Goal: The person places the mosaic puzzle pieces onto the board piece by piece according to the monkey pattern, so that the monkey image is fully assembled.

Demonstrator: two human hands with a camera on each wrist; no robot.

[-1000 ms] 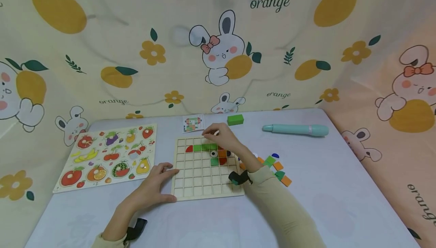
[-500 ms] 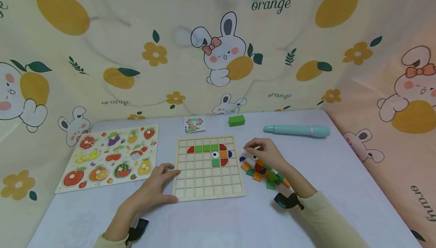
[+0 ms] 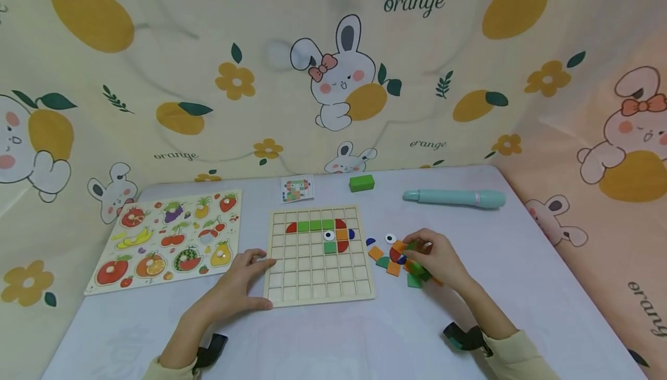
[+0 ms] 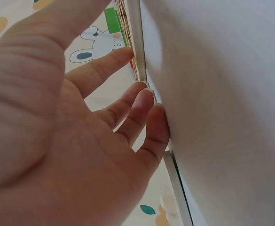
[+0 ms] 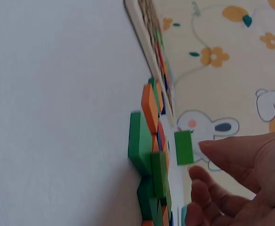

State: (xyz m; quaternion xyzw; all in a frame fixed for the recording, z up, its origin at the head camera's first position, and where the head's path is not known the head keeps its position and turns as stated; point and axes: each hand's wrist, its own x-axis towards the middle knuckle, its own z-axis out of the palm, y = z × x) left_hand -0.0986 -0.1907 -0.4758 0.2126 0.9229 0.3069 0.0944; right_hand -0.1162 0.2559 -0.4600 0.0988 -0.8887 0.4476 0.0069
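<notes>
One board of fruit pictures (image 3: 156, 249) lies slantwise at the far left of our white tabletop (image 3: 339, 339). Beside it comes our left hand (image 3: 244, 280), fingers relaxed and spread away from the thumb, tips touching the left edge of a wooden grid board (image 3: 310, 276) that lies flat. Along the second row of that grid we have a red piece (image 3: 292, 227), three green squares (image 3: 315, 225) side by side, then another red piece (image 3: 340, 223). Below them sit a round eye piece (image 3: 329, 235), an orange square (image 3: 341, 234) and a blue half-round (image 3: 351, 234), with a darker green square (image 3: 330, 247) and a third red piece (image 3: 342, 246) one row nearer us. Behind the grid board lies a small card (image 3: 297, 189) printed with a coloured pattern, and further right a plain green block (image 3: 362, 183). Just right of the grid board we see a loose heap of coloured pieces (image 3: 393, 268), with a second eye piece (image 3: 390, 238) at its far side. Our right hand (image 3: 438, 258) is over this heap, its fingers loosely bent and parted from the thumb; whether a fingertip touches anything we cannot tell. Farthest right, a teal pen (image 3: 454, 198) lies sideways near the back edge.
</notes>
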